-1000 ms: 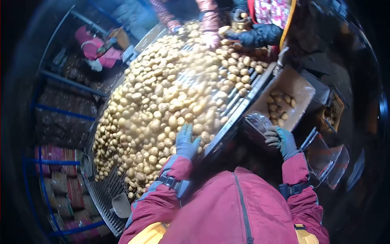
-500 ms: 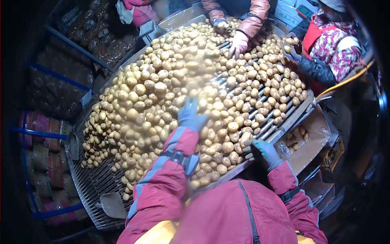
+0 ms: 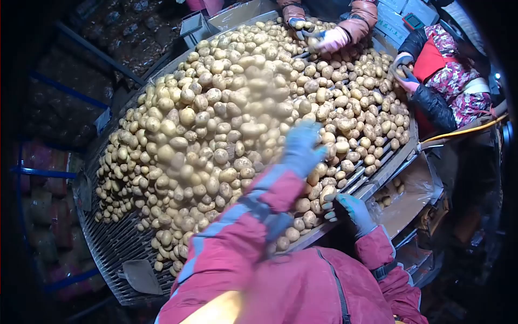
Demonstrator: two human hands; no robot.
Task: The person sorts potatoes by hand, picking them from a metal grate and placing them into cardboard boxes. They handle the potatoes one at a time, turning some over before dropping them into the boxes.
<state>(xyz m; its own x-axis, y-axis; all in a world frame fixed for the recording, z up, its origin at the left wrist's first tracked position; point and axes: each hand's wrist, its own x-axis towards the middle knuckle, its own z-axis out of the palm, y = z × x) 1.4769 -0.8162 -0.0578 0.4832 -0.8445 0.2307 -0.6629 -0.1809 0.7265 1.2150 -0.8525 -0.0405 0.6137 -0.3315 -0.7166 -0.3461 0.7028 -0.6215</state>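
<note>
The gloved left hand [image 3: 302, 144] sweeps, blurred, grip impossible to tell, over the potatoes [image 3: 226, 135] heaped across the roller table [image 3: 116, 245], the right hand [image 3: 348, 211] resting unclenched at its rim, best steadying there.

— What's the skin on those potatoes [image 3: 216, 135] like?

— Matt, pale yellow, a bit dusty. They lie on a grating [image 3: 116, 245] of thin metal bars, dull grey.

— And the hands?

— Both in knit cloth gloves: the left hand [image 3: 302, 147] blurred blue, the right hand [image 3: 348, 211] teal with a rubbery look. The sleeves are smooth red jacket fabric.

— The box [image 3: 415, 189] at the right edge?

— Plain brown cardboard, lined with glossy clear plastic.
</note>
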